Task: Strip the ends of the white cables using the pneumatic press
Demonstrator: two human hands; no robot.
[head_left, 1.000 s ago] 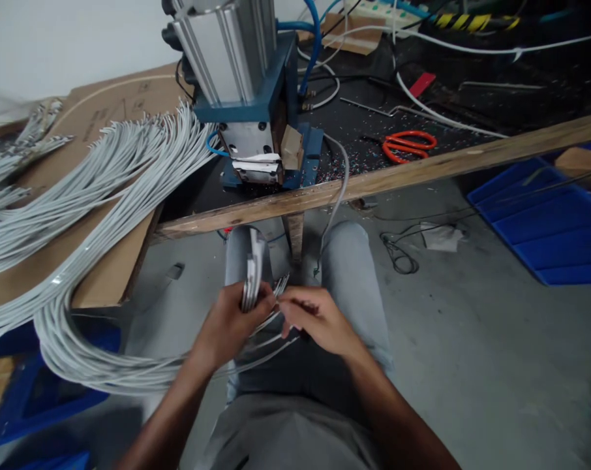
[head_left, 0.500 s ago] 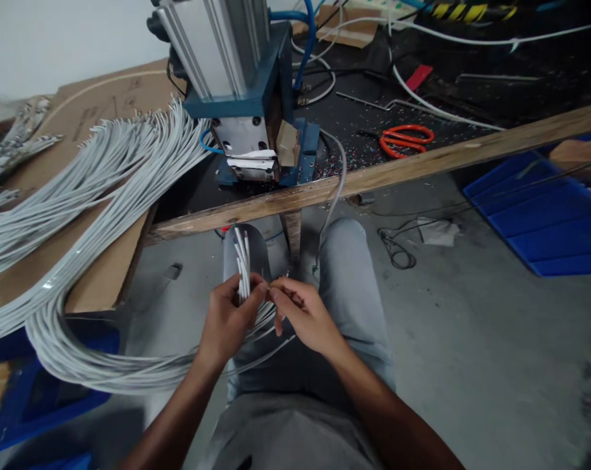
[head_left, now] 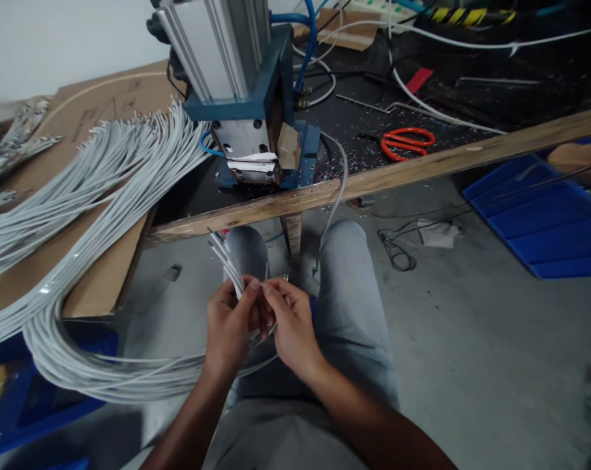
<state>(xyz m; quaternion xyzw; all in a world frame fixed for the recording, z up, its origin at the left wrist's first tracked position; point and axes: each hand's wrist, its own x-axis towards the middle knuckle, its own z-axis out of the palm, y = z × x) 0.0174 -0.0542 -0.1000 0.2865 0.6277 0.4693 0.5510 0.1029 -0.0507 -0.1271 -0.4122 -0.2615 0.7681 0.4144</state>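
Observation:
My left hand [head_left: 231, 320] is closed around several white cables [head_left: 231, 266], whose ends stick up and lean to the left above the fingers. Pressed thumb to finger beside it, my right hand [head_left: 291, 318] meets the left fingertips over my lap. A thin cable end seems pinched between the two hands, though the fingers mostly cover it. From under my hands a thick loop of white cables [head_left: 124, 378] runs left and curves up toward the table. The front of the pneumatic press [head_left: 246, 140] stands beyond my hands at the table edge.
Large bundles of white cables [head_left: 94, 170] lie on cardboard [head_left: 97, 284] at left. Orange-handled scissors [head_left: 407, 142] and a bent metal rod [head_left: 361, 102] rest on the dark table behind a wooden edge strip [head_left: 388, 176]. A blue bin [head_left: 535, 215] stands at right, a person's hand [head_left: 576, 153] above it.
The cable ends in my left hand have tipped to the left. My right hand has come slightly left and its fingers are more closed in against my left fingers.

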